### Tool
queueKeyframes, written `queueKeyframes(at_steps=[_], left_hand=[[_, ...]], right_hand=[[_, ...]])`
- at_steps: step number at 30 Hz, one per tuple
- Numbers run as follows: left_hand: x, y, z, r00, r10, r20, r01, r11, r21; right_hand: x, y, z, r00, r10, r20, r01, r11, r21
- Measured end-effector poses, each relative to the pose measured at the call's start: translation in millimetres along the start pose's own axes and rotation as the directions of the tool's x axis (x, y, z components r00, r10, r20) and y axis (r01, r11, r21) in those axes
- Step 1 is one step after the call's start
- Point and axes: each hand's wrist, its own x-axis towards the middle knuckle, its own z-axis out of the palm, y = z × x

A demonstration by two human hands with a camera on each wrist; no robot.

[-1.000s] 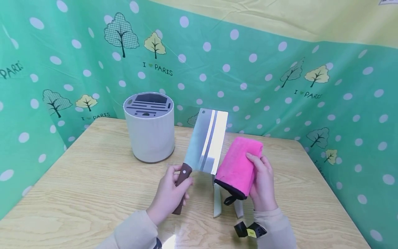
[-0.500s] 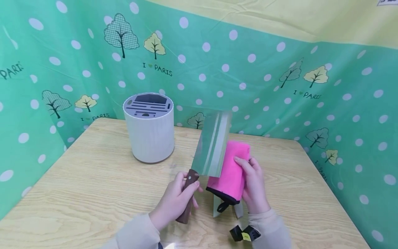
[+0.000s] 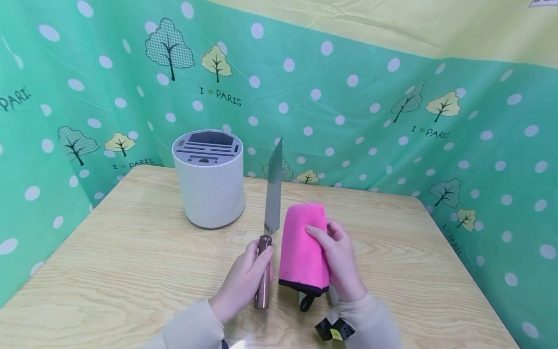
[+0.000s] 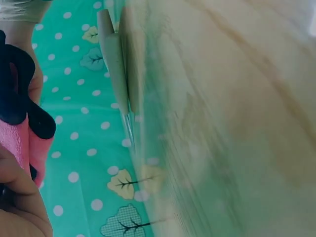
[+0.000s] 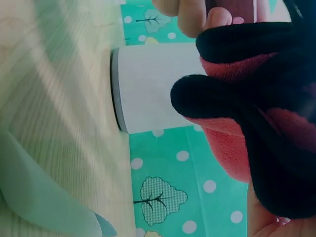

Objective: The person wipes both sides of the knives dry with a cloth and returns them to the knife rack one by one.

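Note:
My left hand grips the brown wooden handle of a cleaver, whose blade points up and is seen nearly edge-on in the head view. Just right of it, my right hand holds a folded pink towel with black trim and a hanging loop, thumb on its front face. The towel is close beside the blade. In the right wrist view the black-edged folds of the towel fill the right side, and fingers of the left hand show on the handle above.
A white round knife block with a slotted grey top stands at the back left of the wooden table. Pale-handled knives lie on the table, mostly hidden behind the towel in the head view. A polka-dot curtain hangs behind.
The cleaver has turned from showing its broad face to nearly edge-on. My right hand has carried the towel left toward it; the left hand has shifted slightly right.

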Motion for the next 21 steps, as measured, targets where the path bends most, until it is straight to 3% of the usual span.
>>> queueKeyframes(at_steps=[7,15,21], left_hand=[[-1.8,-1.5,1.3,1.000,0.003,0.007,-0.003,0.999,-0.033],[-1.9,-4.2,2.9,1.000,0.011,0.019,-0.010,0.999,-0.036],[0.3,-6.5,2.7,0.999,0.047,-0.017,-0.045,0.995,0.087]], right_hand=[[-2.0,5.8,14.1,0.999,-0.039,0.033,0.042,0.992,-0.118],[-6.1,9.0,24.2,0.995,-0.086,0.056,0.094,0.983,-0.158],[-6.5,10.0,29.5,0.987,-0.154,0.048,0.160,0.964,-0.212]])
